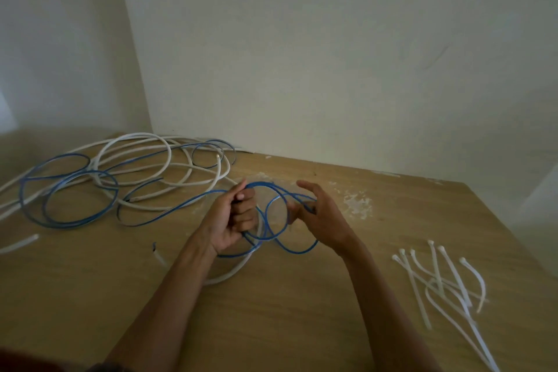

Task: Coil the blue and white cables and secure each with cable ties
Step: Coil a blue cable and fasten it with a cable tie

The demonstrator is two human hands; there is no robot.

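Left hand (232, 219) gripped gathered blue cable (69, 223) loops, fingers curled; right hand (321, 216) pinched the newest loop just beside. Slack trailed leftward from those fingers across the surface (302, 311); left hand nearer.

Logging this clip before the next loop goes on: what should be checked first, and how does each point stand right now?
1. Left hand grips the loops already made in the blue cable: ok.
2. Right hand pinches the blue cable, ready to feed another loop: ok.
3. Loose blue cable lies free of the white cable: not ok; the two cross and overlap at the left of the table.
4. Cable ties lie at hand, on the table to the right: ok.
5. Free end of the blue cable found: cannot tell.
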